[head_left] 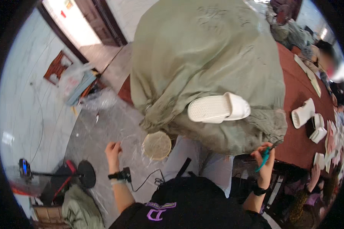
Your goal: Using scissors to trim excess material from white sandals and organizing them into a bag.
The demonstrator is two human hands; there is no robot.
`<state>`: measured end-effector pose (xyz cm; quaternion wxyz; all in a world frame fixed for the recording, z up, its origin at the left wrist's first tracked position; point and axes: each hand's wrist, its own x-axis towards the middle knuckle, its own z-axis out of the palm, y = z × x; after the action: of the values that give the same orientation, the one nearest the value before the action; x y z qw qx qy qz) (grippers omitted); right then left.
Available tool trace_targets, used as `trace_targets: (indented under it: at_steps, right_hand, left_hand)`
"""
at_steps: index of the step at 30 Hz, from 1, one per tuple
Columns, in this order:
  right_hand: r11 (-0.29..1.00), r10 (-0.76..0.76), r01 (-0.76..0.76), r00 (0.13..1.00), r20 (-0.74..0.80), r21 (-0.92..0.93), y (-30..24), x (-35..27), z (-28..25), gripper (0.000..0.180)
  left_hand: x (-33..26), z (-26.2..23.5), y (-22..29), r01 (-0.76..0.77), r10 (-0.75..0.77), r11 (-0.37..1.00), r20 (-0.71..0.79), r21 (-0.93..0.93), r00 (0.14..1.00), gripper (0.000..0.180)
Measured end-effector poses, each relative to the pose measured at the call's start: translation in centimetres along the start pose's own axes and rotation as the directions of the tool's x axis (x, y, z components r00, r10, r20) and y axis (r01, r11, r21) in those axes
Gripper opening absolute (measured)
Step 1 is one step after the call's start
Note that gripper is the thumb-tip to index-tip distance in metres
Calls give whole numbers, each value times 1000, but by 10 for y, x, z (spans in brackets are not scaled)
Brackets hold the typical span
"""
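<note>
A white slide slipper lies sole-down on a large olive-green cloth that is draped over the table in front of me. My right hand is closed around teal-handled scissors, their dark blades at the cloth's gathered near-right edge. To the left, above the floor and apart from the cloth, I hold up my left hand with its fingers curled together. Whether anything thin is pinched there cannot be made out.
More white slippers rest on the red-brown tabletop at the right, near other people. A round stool stands by my legs. Plastic bags sit on the left, and a fan is at the lower left.
</note>
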<state>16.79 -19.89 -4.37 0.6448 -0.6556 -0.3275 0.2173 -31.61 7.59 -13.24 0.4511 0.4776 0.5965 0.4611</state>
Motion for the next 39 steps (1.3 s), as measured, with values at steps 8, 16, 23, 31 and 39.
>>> trace_targets:
  at_steps: [8, 16, 23, 31, 39]
  right_hand:
    - [997, -6, 1, 997, -73, -71, 2, -15, -16, 33]
    - [998, -11, 3, 993, -117, -70, 9, -22, -33, 32]
    - [995, -25, 4, 978, -208, -101, -7, -22, -30, 31]
    - [993, -7, -4, 996, -90, -117, -11, 17, -31, 36]
    - [861, -67, 120, 990, 123, -494, 20, 127, 10, 52]
  left_hand:
    - [39, 24, -118, 116, -118, 991, 29, 61, 993, 17]
    - [52, 60, -186, 322, -321, 947, 108, 8, 941, 23]
    - [78, 85, -209, 348, -333, 935, 176, -65, 926, 44]
    - [44, 108, -95, -239, 274, 939, -114, 248, 955, 57]
    - [-36, 186, 93, -750, 664, 649, 385, 128, 641, 33]
